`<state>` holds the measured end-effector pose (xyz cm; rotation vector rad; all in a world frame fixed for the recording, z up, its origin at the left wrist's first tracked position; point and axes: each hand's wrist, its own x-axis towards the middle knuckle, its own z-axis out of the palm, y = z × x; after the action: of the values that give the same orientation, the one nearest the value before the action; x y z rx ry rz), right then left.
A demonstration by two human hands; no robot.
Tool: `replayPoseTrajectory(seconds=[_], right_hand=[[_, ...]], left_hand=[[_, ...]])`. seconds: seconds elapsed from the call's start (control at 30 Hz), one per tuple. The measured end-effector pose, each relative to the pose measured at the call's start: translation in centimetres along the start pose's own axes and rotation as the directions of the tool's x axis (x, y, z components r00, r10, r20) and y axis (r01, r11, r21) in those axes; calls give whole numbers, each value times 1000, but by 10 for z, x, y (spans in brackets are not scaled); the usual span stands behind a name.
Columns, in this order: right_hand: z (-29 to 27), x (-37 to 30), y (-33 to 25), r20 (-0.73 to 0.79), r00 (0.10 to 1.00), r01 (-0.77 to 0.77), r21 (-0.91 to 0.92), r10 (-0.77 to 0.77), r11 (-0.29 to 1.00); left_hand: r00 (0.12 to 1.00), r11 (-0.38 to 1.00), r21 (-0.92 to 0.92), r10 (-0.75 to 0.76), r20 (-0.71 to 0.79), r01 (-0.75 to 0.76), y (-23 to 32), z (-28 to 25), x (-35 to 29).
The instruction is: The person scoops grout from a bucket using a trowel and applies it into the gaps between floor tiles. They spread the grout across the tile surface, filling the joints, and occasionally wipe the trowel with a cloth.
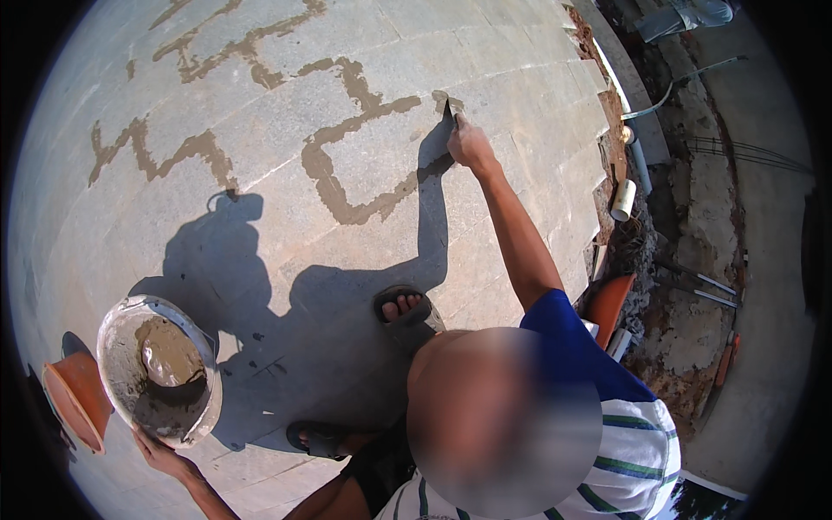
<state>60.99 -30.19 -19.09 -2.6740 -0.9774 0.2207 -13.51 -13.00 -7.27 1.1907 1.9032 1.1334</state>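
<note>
My right hand [471,143] is closed round a small trowel [448,114], its blade down on the paving beside a fresh dab of grey-brown mortar [440,96]. Smeared mortar lines [325,178] run over the joints of the pale paving blocks [529,113]. At the lower left, my left hand [163,455] grips a white, mortar-caked bucket [109,368] by its near side, its fingers partly hidden. A mound of wet mortar [171,354] lies inside the tilted bucket.
An orange tub [74,399] stands left of the bucket. My sandalled feet [407,314] are on the paving. Along its broken right edge lie white pipes [622,199], an orange-red curved piece [611,299] and rubble. Another person's clothed part [685,17] shows at the top right.
</note>
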Motion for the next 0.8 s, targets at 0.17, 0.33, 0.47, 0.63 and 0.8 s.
replayPoseTrajectory(seconds=[0.17, 0.33, 0.47, 0.63, 0.8], right_hand=[[-13, -34, -18, 122, 991, 52, -3, -51, 999], [-5, -55, -42, 43, 996, -75, 55, 73, 996], [26, -40, -32, -27, 994, -108, -21, 107, 994], [46, -48, -43, -43, 994, -102, -11, 101, 995], [6, -48, -29, 99, 989, -113, -5, 113, 994]], left_hand=[[1000, 1000, 10, 21, -1, -21, 6, 0, 1], [1000, 1000, 18, 19, 6, -19, 11, 2, 0], [999, 999, 22, 26, 32, -27, 1, 0, 3], [999, 998, 48, 41, 28, -43, 0, -2, 0], [998, 997, 61, 55, 26, -56, 9, 2, -1]])
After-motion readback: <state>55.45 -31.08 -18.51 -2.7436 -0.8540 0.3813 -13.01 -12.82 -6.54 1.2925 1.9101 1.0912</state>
